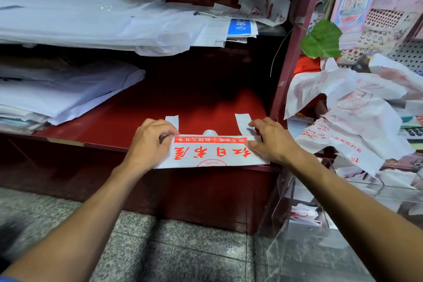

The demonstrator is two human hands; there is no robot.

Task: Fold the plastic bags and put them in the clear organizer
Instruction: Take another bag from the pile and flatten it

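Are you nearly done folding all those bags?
Not yet. A few folded bags seem to sit in the clear organizer already. The left hand and right hand are pressing one printed bag flat on the red shelf, mid-fold. A crumpled pile still waits.

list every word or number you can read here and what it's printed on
"红日书屋", upside down in large red characters, on the white plastic bag flattened on the red shelf.
"since 2003", tiny, in a red ring at that bag's near edge; the year is uncertain.
Red banner on that bag: characters too small to read.
Crumpled white bag at right: red print, blurred.
Blue-and-white paper on the upper shelf: unreadable.
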